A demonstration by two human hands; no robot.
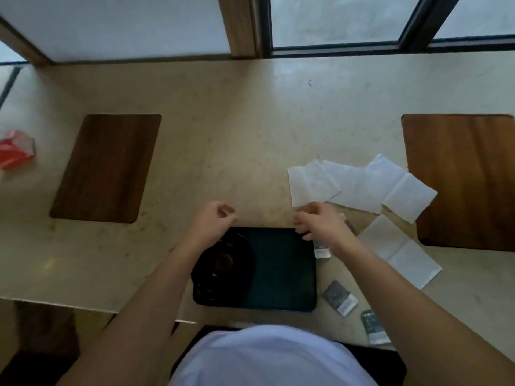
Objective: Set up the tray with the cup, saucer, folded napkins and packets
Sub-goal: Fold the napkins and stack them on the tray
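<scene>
Where the beige stone counter runs beneath the window, two dark wooden placemats lie well apart, one to the left and one at the right edge. Between them, near the front edge, sits a black rectangular tray with a black saucer in its left half; no cup can be made out. Unfolded white napkins lie spread beyond and right of the tray, one more nearer. Dark packets lie on the counter just right of the tray. The left hand hovers above the tray's far left corner, fingers loosely curled, holding nothing. The right hand hovers at the far right corner, fingers bent near a napkin's edge; whether it pinches anything, I cannot tell.
</scene>
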